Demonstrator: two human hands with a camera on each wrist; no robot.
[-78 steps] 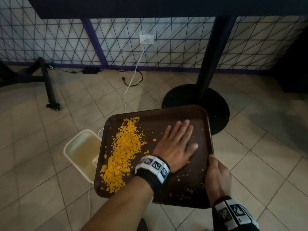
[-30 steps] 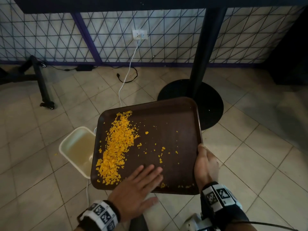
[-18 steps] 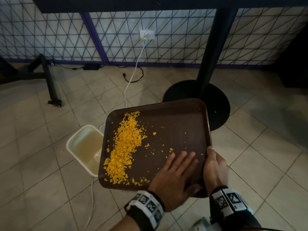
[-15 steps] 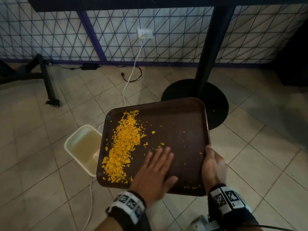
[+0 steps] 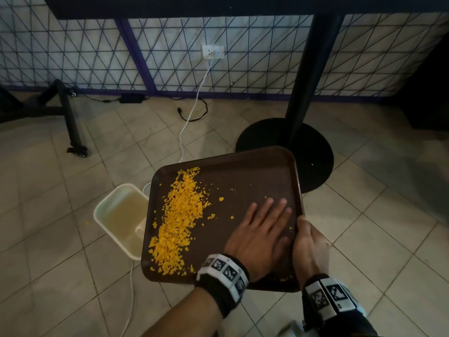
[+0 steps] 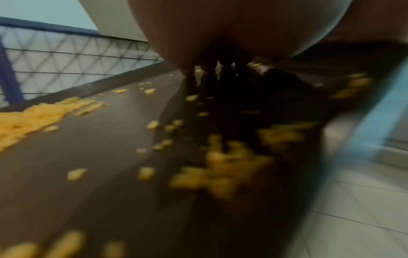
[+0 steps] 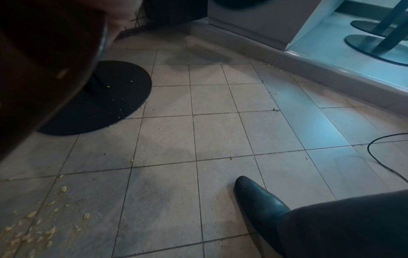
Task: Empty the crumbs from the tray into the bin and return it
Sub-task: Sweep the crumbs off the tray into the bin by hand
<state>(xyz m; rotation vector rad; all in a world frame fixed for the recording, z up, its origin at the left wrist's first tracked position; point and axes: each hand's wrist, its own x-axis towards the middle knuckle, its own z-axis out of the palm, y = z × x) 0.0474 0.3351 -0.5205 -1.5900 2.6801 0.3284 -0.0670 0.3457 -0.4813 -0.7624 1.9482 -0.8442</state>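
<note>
A dark brown tray (image 5: 245, 176) is held above the floor, its left edge over a cream rectangular bin (image 5: 121, 215). Orange crumbs (image 5: 181, 215) lie in a long heap along the tray's left side, with a few scattered to the right. My left hand (image 5: 263, 229) lies flat on the tray's right part, fingers straight and together. My right hand (image 5: 307, 244) grips the tray's right rim, thumb on top. In the left wrist view the crumbs (image 6: 212, 167) are blurred under the palm. The right wrist view shows only the tray's underside (image 7: 42, 57).
A black table pedestal (image 5: 291, 152) stands just beyond the tray. A white cable (image 5: 192, 113) runs from a wall socket across the tiles past the bin. A black stand leg (image 5: 73, 132) is at far left. My shoe (image 7: 258, 197) and spilled crumbs (image 7: 33, 227) are on the floor.
My left hand has swept back and forth over the tray and now lies further right and forward, beside my right hand. The crumb heap stays along the left side.
</note>
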